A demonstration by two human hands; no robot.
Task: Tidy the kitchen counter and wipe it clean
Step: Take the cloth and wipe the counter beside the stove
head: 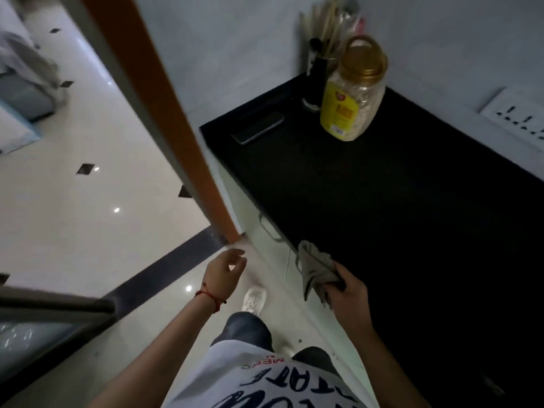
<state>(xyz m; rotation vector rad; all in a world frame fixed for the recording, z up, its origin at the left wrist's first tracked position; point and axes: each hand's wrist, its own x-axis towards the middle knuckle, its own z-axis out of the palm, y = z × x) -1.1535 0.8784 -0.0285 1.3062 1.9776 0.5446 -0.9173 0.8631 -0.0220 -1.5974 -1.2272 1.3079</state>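
Observation:
A black kitchen counter (397, 201) runs along the right side. My right hand (348, 293) grips a grey cloth (316, 269) at the counter's front edge; part of the cloth hangs over that edge. My left hand (225, 272) hovers over the floor to the left of the counter, fingers loosely curled and holding nothing. At the far end of the counter stand a clear jar with a gold lid and yellow label (353, 92), a dark holder full of utensils (319, 69), and a dark phone (259, 128) lying flat.
White cabinet fronts with a metal handle (269, 229) sit under the counter. An orange door frame (164, 113) stands left of it. A wall socket panel (518, 113) is above the counter at right. Glossy floor tiles (88, 216) spread to the left.

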